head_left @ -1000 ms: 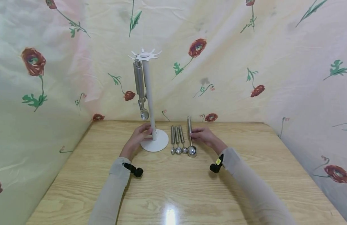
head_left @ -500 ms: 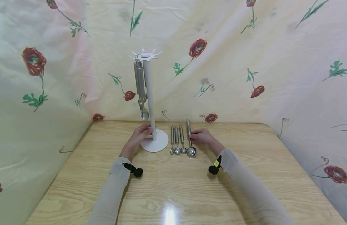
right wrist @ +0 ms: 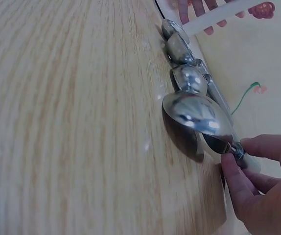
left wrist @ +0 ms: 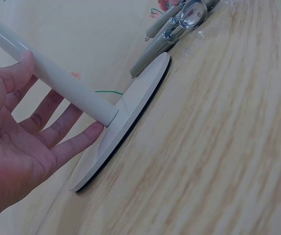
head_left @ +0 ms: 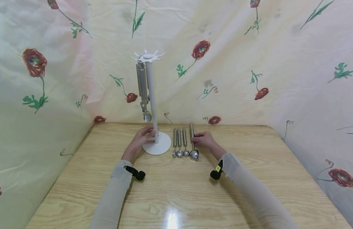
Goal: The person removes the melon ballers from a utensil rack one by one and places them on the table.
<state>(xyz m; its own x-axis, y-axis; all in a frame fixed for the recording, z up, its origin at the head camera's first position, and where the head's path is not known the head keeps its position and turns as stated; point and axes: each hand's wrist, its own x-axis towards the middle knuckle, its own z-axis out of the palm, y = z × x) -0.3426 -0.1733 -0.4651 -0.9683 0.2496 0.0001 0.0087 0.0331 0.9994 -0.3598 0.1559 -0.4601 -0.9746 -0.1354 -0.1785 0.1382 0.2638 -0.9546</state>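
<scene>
Flower-printed cloth (head_left: 170, 28) backs the wooden counter (head_left: 165, 190), where the left hand (head_left: 140, 138) curls fingers around the white stand (head_left: 162, 148), seemingly for steadiness, and the right hand (head_left: 205, 139) pinches the largest spoon (head_left: 194, 155) beside three smaller spoons (head_left: 179, 138), perhaps for alignment

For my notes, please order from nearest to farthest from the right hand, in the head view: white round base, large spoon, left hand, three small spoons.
1. Large spoon: held in the right hand.
2. Three small spoons: side by side, left of the large one.
3. White round base: farther left, under the pole.
4. Left hand: farthest left, holding the pole.
</scene>
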